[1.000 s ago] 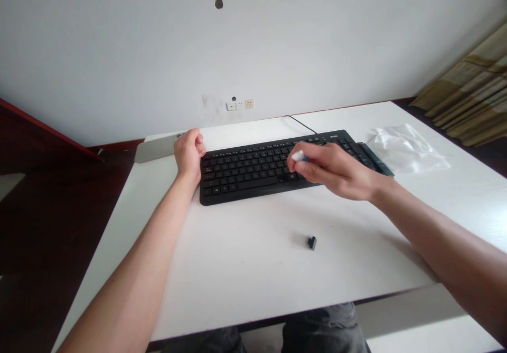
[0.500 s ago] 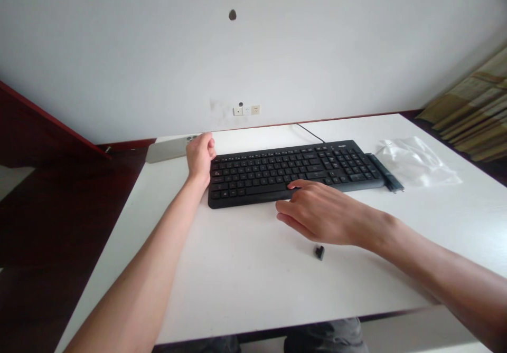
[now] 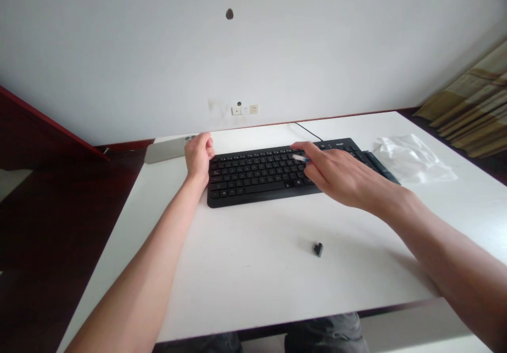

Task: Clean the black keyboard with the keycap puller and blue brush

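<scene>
A black keyboard (image 3: 257, 175) lies across the white table. My left hand (image 3: 199, 155) is closed in a loose fist against the keyboard's left end, with nothing visible in it. Over the right part of the keys, my right hand (image 3: 336, 176) grips a small brush (image 3: 301, 158). Only its white tip and a bit of blue show; the rest is hidden in my fingers. The brush tip is over the upper rows of keys; whether it touches them I cannot tell. A small black angular piece (image 3: 318, 249), perhaps a keycap, lies on the table in front.
Beside the keyboard's right end is a dark flat strip (image 3: 382, 167), and a clear plastic bag (image 3: 414, 158) lies past it. A grey phone (image 3: 164, 151) rests at the back left. The keyboard's cable (image 3: 309, 131) runs to the table's back edge (image 3: 269, 125).
My right hand has moved from the keyboard's front edge up and away over the keys, bringing the brush tip into view. My left hand has stayed put.
</scene>
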The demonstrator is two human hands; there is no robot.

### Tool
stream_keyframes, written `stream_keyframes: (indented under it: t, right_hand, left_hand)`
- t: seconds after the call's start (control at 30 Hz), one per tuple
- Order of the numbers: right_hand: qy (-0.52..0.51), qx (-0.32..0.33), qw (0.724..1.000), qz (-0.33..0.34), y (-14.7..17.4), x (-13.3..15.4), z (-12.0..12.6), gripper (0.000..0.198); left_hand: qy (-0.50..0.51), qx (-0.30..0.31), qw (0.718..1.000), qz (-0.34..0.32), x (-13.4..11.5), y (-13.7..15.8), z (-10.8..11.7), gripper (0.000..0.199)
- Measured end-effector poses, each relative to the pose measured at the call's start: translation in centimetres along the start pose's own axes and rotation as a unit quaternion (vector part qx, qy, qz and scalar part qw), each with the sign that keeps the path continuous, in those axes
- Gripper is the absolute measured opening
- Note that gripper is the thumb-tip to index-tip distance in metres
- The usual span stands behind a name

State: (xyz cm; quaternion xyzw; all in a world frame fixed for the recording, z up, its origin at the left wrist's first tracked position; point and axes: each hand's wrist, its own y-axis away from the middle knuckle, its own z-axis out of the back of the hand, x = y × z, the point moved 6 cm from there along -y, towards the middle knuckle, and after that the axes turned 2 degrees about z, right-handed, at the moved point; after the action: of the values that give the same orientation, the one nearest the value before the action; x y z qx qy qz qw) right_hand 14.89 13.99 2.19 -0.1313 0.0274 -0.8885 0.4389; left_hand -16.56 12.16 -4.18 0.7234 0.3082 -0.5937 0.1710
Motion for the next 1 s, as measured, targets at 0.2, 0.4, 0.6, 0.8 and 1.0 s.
stream_keyframes:
  t: [0.2, 0.4, 0.6, 0.8, 1.0]
  right_hand:
    - [-0.054, -0.04, 0.998, -0.02, -0.6, -3.7, -0.2, 0.034]
    - [-0.203, -0.157, 0.953, -0.158, -0.1, -5.1, 1.6, 0.021]
    - [-0.548, -0.112, 0.819, -0.127, -1.0, -5.5, -0.8, 0.033]
    - [-0.549, -0.105, 0.824, -0.097, -1.1, -5.3, -1.2, 0.036]
    - [-0.377, -0.105, 0.92, -0.008, -0.4, -2.4, -0.4, 0.036]
  left_hand:
    - [0.001, -0.002, 1.0, 0.003, 0.2, -0.2, 0.2, 0.029]
    - [0.003, -0.005, 1.0, 0.008, 0.2, -0.1, 0.2, 0.027]
    - [-0.004, -0.004, 1.0, 0.005, 0.2, -0.2, 0.3, 0.028]
    - [-0.007, -0.003, 1.0, 0.005, 0.1, -0.2, 0.3, 0.029]
    - [-0.012, -0.003, 1.0, 0.001, 0.1, -0.2, 0.3, 0.027]
